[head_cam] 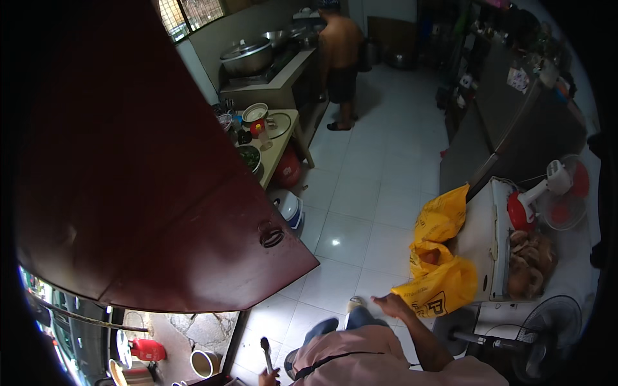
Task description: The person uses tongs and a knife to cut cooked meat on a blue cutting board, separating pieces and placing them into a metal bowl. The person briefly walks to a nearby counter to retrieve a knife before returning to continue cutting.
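Observation:
At the bottom of the head view my left hand [269,378] is closed around a slim metal utensil with a dark tip [265,348], perhaps tongs, pointing up over the tiled floor. My right hand [392,306] is beside the lower edge of a yellow plastic bag [446,288] bearing black print and overlaps that edge; whether its fingers grip the plastic cannot be told. Behind this bag rises more yellow plastic [442,214], with an orange-brown thing showing in an opening between. Both lie against a white chest-like appliance [475,231].
A dark red metal door [193,202] fills the left. Beyond it stand a table [285,144] with dishes and a cooler [288,206]. A person [340,53] stands by the counter with a large pot [247,55]. At right are a pedestal fan [545,333] and a refrigerator [512,106].

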The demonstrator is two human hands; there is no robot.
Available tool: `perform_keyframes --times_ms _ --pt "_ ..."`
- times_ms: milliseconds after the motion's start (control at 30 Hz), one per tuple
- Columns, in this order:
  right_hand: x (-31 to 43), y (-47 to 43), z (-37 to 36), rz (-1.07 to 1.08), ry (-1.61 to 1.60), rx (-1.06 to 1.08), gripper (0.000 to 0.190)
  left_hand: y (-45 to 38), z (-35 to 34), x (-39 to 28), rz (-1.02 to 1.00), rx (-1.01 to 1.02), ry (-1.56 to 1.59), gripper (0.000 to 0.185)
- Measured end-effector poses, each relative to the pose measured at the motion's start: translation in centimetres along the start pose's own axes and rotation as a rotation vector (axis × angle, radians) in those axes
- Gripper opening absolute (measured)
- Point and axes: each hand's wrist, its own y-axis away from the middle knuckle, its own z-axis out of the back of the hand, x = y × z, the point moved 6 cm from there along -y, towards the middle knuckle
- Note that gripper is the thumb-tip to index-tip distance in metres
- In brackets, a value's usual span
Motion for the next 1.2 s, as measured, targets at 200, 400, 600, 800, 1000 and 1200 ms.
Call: perform_keyframes --times_ms 200,400,600,800,1000,1200 --pt "6.7 -13.4 10.5 0.028 -0.123 -0.113 0.073 -0.7 -4.6 -4.1 0.268 -0.037 0.115 0.033" --pt "21.5 -24.8 16.1 0.389 -0.094 -0.436 0.054 -4.3 -4.3 -11.4 0.311 -0.093 0.222 0.034" --pt "37.7 -30.8 17.9 0.636 -0.130 -0.399 0.052 -7.8 -0.7 -17.6 0.331 -0.202 0.330 0.036" --pt "59.1 -35.1 10.2 0.915 -0.042 0.033 0.076 -8.1 -1.2 -23.9 0.281 -0.241 0.593 0.044" --pt "78.9 -41.8 -1.2 0.636 -0.228 0.235 0.089 -8.9 -8.4 -31.4 0.432 -0.268 0.707 0.045" --pt "90.4 -51.7 -8.4 0.385 -0.205 -0.013 0.099 -10.4 -11.8 -39.6 0.542 -0.305 0.878 0.046"
